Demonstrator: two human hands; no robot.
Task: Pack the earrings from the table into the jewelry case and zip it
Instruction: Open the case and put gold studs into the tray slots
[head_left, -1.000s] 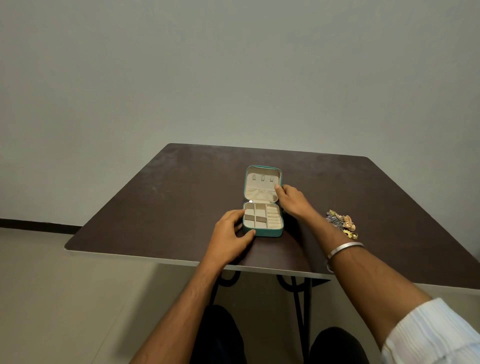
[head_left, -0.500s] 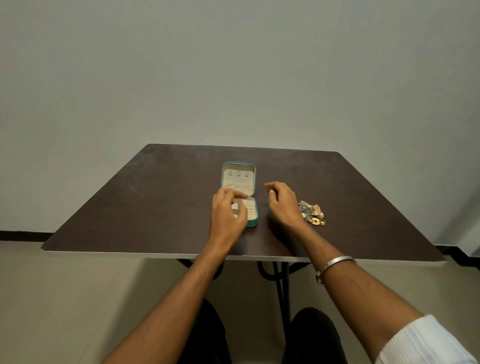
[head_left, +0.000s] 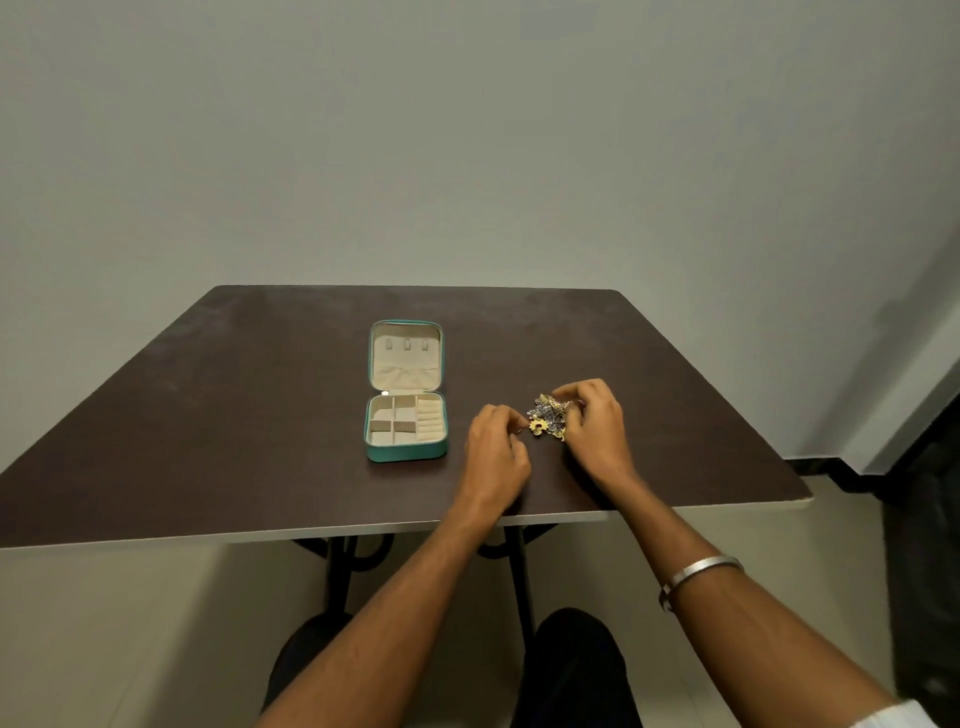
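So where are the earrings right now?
The earrings lie in a small heap on the table, right of the open jewelry case, between the left hand and right hand.

A dark table (head_left: 208, 415) lies broad and bare to the left of an open teal jewelry case (head_left: 406, 415), whose lid lies flat away from the person, leaving the compartments reachable from above. To the right of the case, a strip of bare tabletop separates it from the left hand (head_left: 496, 447). Both hands crowd a small heap of earrings (head_left: 549, 417): the left hand closes its near-left side, the right hand (head_left: 597, 421) its right and far side. Beyond the heap, the far and right parts of the tabletop lie unobstructed.
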